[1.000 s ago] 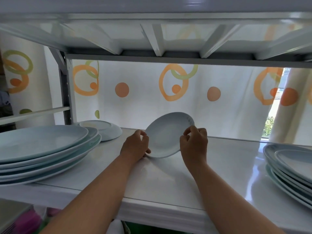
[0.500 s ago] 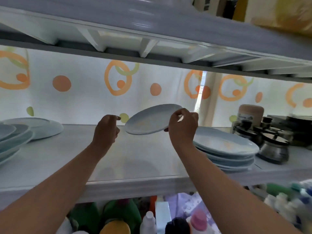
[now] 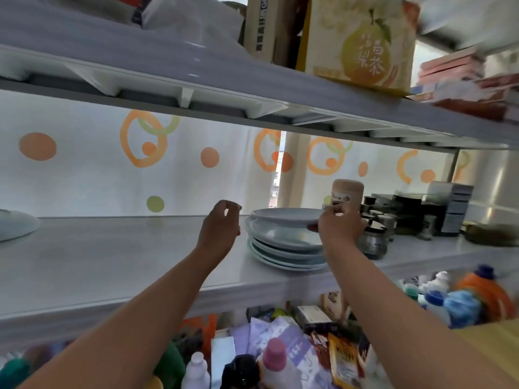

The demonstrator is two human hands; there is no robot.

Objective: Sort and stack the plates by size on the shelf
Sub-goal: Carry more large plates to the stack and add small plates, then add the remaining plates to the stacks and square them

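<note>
A small pale blue plate [image 3: 286, 216] is level just above a stack of larger pale blue plates [image 3: 283, 248] on the white shelf [image 3: 112, 262]. My right hand [image 3: 338, 226] pinches the small plate's right rim. My left hand [image 3: 220, 226] hovers just left of the stack with its fingers loosely curled and nothing in it. Another pale plate [image 3: 14, 224] lies at the shelf's far left edge of view.
A tan-lidded jar [image 3: 346, 196], metal pots [image 3: 373, 240] and dark boxes [image 3: 421, 209] crowd the shelf right of the stack. The upper shelf carries cartons [image 3: 362, 40]. Bottles [image 3: 273, 360] and packets fill the shelf below.
The small plate has travelled right from mid-shelf to just above the right stack. My left hand has let go of it; my right hand still grips its rim.
</note>
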